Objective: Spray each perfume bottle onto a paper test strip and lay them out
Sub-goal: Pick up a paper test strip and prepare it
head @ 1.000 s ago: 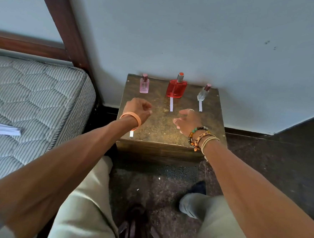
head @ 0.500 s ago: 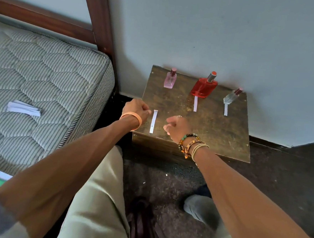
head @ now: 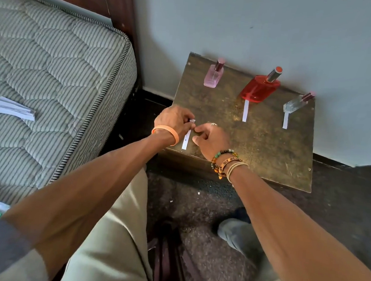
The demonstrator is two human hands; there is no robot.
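Note:
Three perfume bottles stand along the back of a small wooden table [head: 267, 154]: a pink bottle [head: 212, 77], a red bottle [head: 259, 90] and a clear bottle [head: 294, 104]. One paper strip [head: 245, 111] lies in front of the red bottle, another strip [head: 285, 121] in front of the clear one. A third strip [head: 186, 140] lies near the table's front left corner. My left hand [head: 174, 121] grips a small grey thing [head: 192, 120] that I cannot identify. My right hand [head: 212, 137], fingers curled, pinches the third strip's far end.
A striped mattress [head: 53, 65] lies to the left with a stack of spare strips [head: 12, 110] on it. A dark wooden bedpost [head: 120, 8] rises beside the table. The wall runs right behind the bottles. My knees and feet are over the dark floor [head: 209, 199] below.
My two hands have come together over the far end of the third strip. The view has swung left and tilted, so the table sits further right.

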